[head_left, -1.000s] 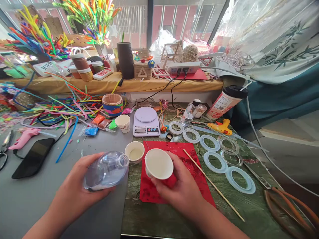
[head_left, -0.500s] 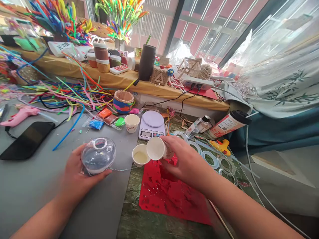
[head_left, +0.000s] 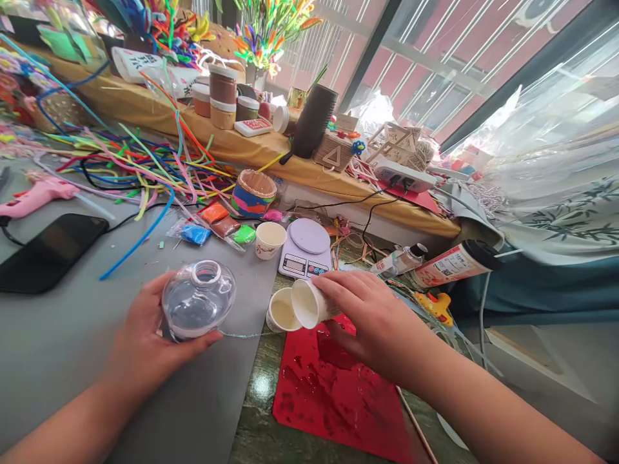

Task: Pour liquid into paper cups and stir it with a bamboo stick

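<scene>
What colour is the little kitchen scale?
The kitchen scale is pale lilac; the head view shows it best.

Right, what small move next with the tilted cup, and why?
I'd probably tip the tilted cup in the right hand slightly more: its mouth slants toward the cup of pale liquid, and the left hand holds the bottle clear of both.

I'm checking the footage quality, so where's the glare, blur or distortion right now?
Head view: daylight washes out the plastic sheeting beside the window; glare whitens a patch of green tabletop; glints dot the red sheet; the left hand blurs towards its wrist; edges look stretched.
</scene>
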`<state>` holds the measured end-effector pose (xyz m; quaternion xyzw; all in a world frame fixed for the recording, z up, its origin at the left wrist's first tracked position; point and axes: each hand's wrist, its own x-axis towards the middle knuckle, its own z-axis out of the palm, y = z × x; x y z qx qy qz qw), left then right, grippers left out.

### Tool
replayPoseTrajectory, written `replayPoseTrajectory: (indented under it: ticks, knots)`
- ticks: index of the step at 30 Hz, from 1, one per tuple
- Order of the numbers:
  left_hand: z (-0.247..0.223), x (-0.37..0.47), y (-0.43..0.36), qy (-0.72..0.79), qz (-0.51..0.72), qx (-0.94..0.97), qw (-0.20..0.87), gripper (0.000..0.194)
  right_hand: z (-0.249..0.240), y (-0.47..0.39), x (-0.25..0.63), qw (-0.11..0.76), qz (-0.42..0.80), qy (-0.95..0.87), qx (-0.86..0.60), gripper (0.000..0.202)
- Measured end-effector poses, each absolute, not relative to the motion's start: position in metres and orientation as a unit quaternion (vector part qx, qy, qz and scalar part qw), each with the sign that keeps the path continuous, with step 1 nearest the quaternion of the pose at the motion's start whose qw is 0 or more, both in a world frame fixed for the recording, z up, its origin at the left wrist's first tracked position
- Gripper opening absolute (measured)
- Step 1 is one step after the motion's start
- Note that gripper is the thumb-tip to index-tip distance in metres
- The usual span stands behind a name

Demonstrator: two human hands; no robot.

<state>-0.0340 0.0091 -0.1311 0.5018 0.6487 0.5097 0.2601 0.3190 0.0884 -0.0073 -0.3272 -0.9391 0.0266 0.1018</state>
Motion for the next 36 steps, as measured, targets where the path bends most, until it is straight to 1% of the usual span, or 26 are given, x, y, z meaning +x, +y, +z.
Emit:
replayPoseTrajectory:
  ticks: [5,9,14,17,20,26,32,36]
  knots:
    - [-0.131,-0.032,0.009,0.635,0.516,0.515,0.256,0.103,0.006,0.093,0.309,0.048,0.043,-0.948,-0.312,0.063]
    - [-0.128,-0.031,0.009,0.615,0.538,0.505,0.278,0.106,0.013,0.098,0.302,0.015,0.028,-0.952,-0.304,0.066]
    - [-0.122,-0.029,0.009,0.598,0.544,0.513,0.289,0.105,0.018,0.102,0.298,0.005,0.007,-0.963,-0.269,0.061]
    - [-0.122,-0.029,0.009,0.602,0.541,0.513,0.285,0.101,0.022,0.103,0.295,0.004,-0.018,-0.971,-0.240,0.053]
    - [-0.123,-0.029,0.009,0.598,0.536,0.521,0.287,0.102,0.026,0.104,0.293,-0.003,-0.043,-0.975,-0.217,0.046]
    - [-0.122,-0.030,0.007,0.576,0.545,0.533,0.294,0.101,0.039,0.108,0.287,-0.030,-0.071,-0.981,-0.178,0.051]
    - [-0.115,-0.029,0.011,0.586,0.537,0.532,0.292,0.092,0.055,0.114,0.279,-0.044,-0.107,-0.980,-0.159,0.047]
    - [-0.115,-0.030,0.011,0.590,0.540,0.531,0.281,0.088,0.065,0.116,0.276,-0.071,-0.121,-0.978,-0.155,0.045]
